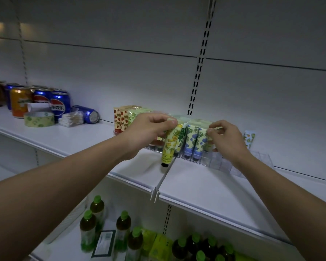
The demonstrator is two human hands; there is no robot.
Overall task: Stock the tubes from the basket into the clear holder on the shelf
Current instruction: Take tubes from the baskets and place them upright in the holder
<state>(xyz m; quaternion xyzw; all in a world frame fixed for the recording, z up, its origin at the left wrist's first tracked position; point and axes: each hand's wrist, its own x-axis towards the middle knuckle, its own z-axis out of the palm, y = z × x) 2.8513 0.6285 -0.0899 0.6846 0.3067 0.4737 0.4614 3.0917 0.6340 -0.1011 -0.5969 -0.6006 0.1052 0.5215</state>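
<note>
My left hand (149, 132) pinches a yellow tube (170, 146) by its top edge, cap hanging down, just in front of the clear holder (252, 162) on the white shelf (205, 185). Several tubes stand in the holder: strawberry-print ones (120, 119) at the left, blue-flower ones (193, 140) in the middle. My right hand (226, 140) pinches the top of a light tube (217, 129) at the right of the blue ones. The holder's right slots stand unfilled. The basket is out of view.
Soda cans (43, 100), a tape roll (39, 119) and cotton swabs (71, 118) sit at the shelf's left. A lone tube (249, 138) leans on the back wall at right. A white divider rail (163, 180) crosses the shelf. Green-capped bottles (123, 230) fill the lower shelf.
</note>
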